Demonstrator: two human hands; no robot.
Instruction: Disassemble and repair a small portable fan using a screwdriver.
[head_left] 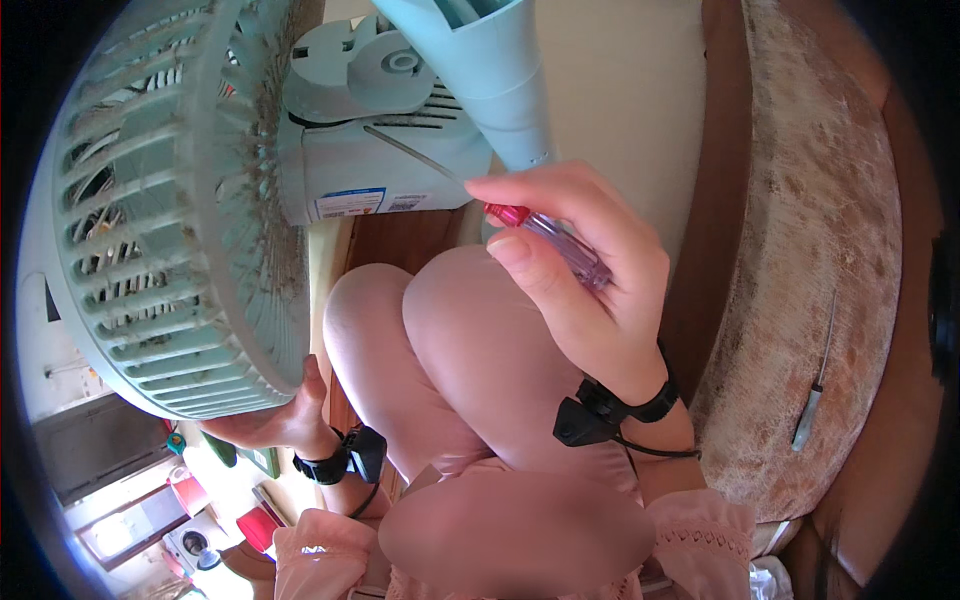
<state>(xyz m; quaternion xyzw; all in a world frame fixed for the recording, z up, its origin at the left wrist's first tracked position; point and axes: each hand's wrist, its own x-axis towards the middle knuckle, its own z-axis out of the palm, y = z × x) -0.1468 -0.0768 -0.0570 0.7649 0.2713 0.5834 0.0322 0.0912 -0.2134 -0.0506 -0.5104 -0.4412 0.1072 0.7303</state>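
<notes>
A pale blue-green electric fan (215, 230) fills the upper left, its slatted grille coated with grey dust. My left hand (285, 422) grips the grille's lower edge, thumb up against the rim and the other fingers partly hidden. Behind the grille is the motor housing (400, 160), with labels and vent slots; the fan's neck (500, 90) rises beside it. In my right hand (610, 260), closed around its clear handle, is a screwdriver (570, 250) with a red collar. Its thin shaft points up-left, overlapping the housing; whether the tip touches cannot be made out.
Another screwdriver (808, 418), grey-handled, lies on a worn brown cushion (770, 330) at the right. My knees (480, 340) are below the fan. A red container (258, 528) and other household items stand at lower left. Straps with small devices circle both wrists.
</notes>
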